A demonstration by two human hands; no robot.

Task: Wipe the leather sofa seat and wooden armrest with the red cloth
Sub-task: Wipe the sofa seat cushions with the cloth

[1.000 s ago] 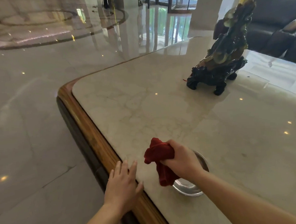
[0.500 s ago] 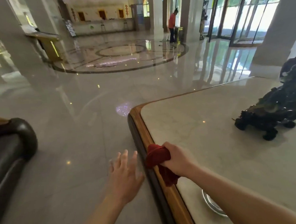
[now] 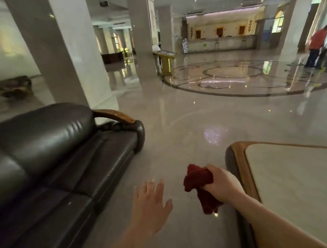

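The red cloth (image 3: pixel 198 180) is held in the right hand (image 3: pixel 221 181), whose fingers (image 3: pixel 211 168) are clenched around the middle of the bunched fabric. One crumpled lobe of the cloth projects to the left of the fist, beyond the curled fingers. A longer tail hangs below the fist and ends above the polished floor (image 3: pixel 178 134). The cloth is seen to touch neither the sofa nor the table.

The left hand (image 3: pixel 151 206) is held empty, palm down, with the fingers (image 3: pixel 149 187) spread and extended forward. It is positioned over the floor, to the left of the cloth and apart from it. No contact with any object is visible.

The leather sofa seat (image 3: pixel 82 177) is located at the left of the view, separated from both hands by a strip of floor. The dark backrest (image 3: pixel 45 130) rises behind it. The wooden armrest (image 3: pixel 115 115) is seen at the far end of the sofa, curving forward over the dark leather arm, well apart from the cloth.

The marble-topped table (image 3: pixel 294 177) is located at the right, with its wooden edge (image 3: pixel 242 169) just beside the right hand. The right forearm is seen in front of that edge. A person in a red top (image 3: pixel 315 47) is standing in the far background at the right.
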